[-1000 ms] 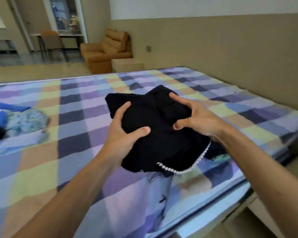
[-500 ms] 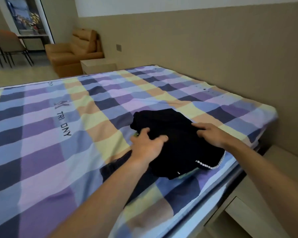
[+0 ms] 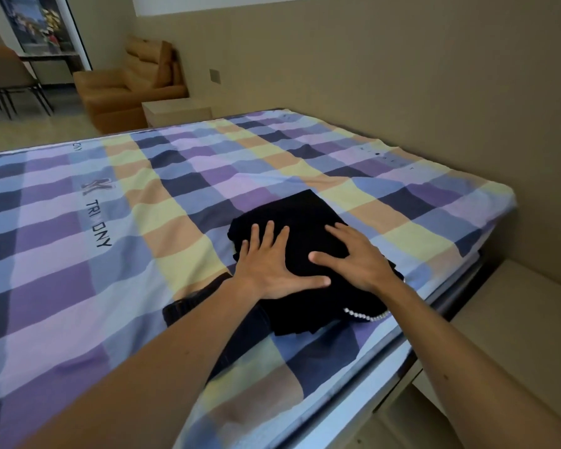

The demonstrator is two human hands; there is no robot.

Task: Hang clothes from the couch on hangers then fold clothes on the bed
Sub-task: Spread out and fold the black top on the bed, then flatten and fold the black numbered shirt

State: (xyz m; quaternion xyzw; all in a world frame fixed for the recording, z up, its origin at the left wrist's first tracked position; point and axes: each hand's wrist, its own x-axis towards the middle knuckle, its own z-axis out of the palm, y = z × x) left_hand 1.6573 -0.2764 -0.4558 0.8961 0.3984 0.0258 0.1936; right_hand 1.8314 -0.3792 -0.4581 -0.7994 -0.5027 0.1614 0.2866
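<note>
Left hand (image 3: 266, 270) and right hand (image 3: 353, 257) press flat on a folded black garment (image 3: 305, 215) near the bed's (image 3: 110, 270) front edge.
The hands lie side by side, fingers straight and spread, gripping nothing. A pearl trim (image 3: 366, 316) peeks from the garment's near corner; what may be a second dark piece (image 3: 188, 307) lies beneath. A tan couch (image 3: 133, 89) stands beyond the bed.

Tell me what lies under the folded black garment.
Beneath the black garment a dark cloth pokes out on the checked sheet; the rest of it is covered.
</note>
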